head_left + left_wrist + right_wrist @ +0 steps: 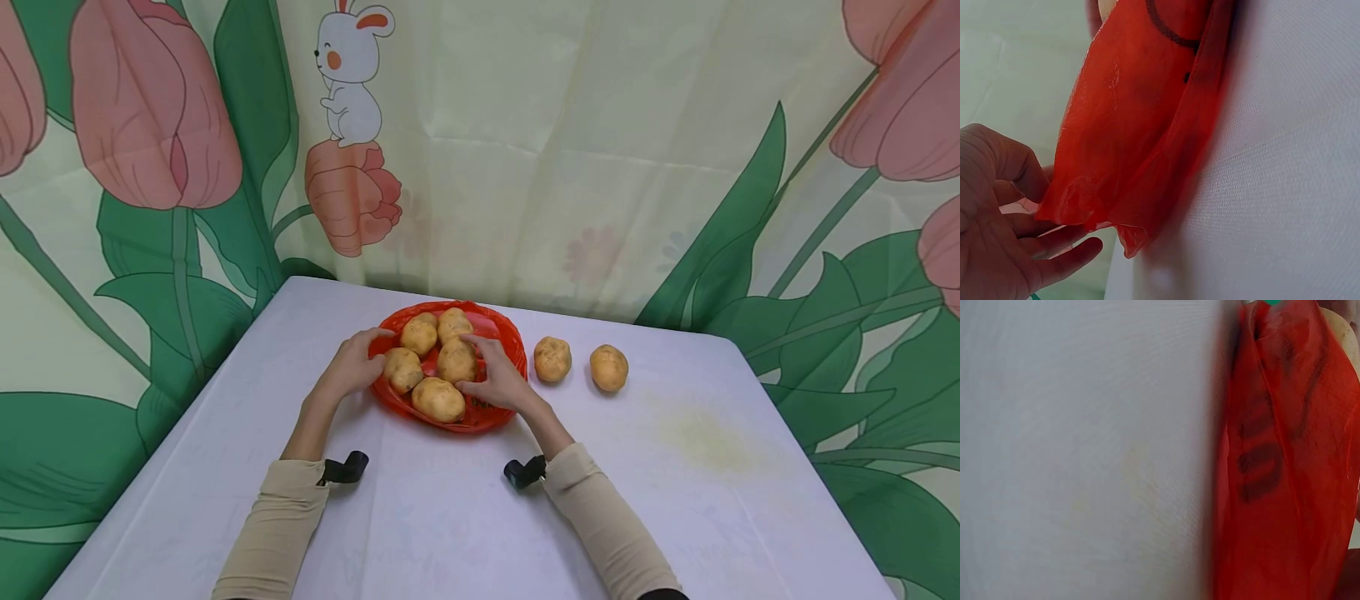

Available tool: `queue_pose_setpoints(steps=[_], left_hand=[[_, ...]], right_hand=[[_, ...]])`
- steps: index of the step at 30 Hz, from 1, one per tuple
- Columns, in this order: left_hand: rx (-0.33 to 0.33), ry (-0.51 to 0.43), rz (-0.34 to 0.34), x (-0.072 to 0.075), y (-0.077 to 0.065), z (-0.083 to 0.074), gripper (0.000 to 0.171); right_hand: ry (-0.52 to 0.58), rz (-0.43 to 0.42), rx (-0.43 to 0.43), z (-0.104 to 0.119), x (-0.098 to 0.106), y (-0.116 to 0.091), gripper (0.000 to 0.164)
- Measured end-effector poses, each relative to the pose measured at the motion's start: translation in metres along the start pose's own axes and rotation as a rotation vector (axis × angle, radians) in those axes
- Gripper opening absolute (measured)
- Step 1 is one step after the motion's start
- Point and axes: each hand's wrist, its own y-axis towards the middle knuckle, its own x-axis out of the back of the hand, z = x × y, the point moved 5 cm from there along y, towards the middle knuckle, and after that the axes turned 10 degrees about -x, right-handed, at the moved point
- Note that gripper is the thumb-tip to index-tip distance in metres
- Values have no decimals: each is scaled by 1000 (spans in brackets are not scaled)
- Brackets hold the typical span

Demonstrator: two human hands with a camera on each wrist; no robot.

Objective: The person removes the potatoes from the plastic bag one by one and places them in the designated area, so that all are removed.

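Note:
A red plastic bag [501, 333] lies open on the white table and holds several potatoes. My left hand [360, 354] rests at the bag's left rim. In the left wrist view, the left hand [1054, 219] has loosely spread fingers [1054, 262] that touch the bag's edge [1122, 162] without closing on it. My right hand [471, 365] reaches in from the right. Its fingers curl over the middle potato [453, 360] and the thumb sits under it. The right wrist view shows only the bag's wall [1285, 487] and a bit of potato [1341, 331].
Two loose potatoes [552, 358] [608, 367] lie on the table just right of the bag. A flowered curtain [600, 150] hangs close behind the table's far edge. A faint yellowish stain [705, 437] marks the cloth at the right.

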Motion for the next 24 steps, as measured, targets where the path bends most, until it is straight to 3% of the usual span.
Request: queue_pose_setpoints(steps=[14,24], left_hand=[[10,19,-7,0,-2,3,53],[16,15,4,0,0,4,54]], right_hand=[[39,-52,-16,-2,-2,-1,76],[132,-152,-37,-4,13,-16,76]])
